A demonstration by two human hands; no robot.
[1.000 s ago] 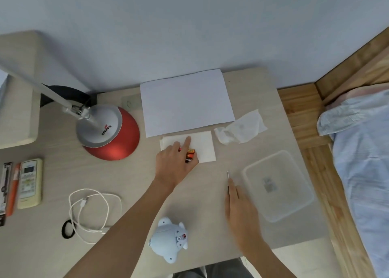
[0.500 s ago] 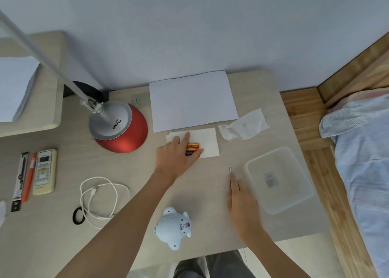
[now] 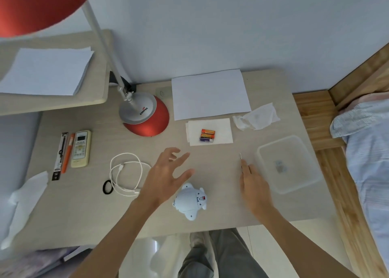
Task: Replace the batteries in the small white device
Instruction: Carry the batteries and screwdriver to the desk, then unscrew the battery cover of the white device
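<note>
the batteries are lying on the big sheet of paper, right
Not quite. In the head view the batteries lie on the small white napkin just in front of the big sheet of paper, not on the sheet itself.
</note>
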